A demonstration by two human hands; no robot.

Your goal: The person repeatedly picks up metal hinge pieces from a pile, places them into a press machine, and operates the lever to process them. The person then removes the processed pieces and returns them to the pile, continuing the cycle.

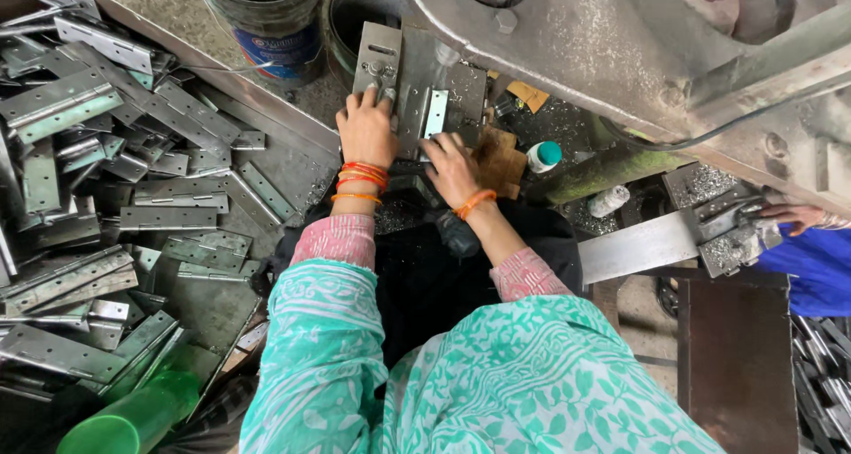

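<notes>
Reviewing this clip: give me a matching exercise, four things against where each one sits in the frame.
1. Heap of flat grey metal hinges
2. Small white bottle with teal cap
3. Translucent green plastic tube
4. Blue-sleeved co-worker's hand

a. Bottom left corner
b. Far right edge
c. Left side, on a metal tray
d. Right of the person's right hand

Pairs: 1-c, 2-d, 3-a, 4-b

Grey steel hinges (133, 197) fill the left of the frame. Turquoise garment with white leaf print (496, 374), pink patterned cuffs (335, 239), orange bangles (362, 177). Translucent green tube (133, 418) lower left; blue sleeve (820, 268) at right edge.
</notes>
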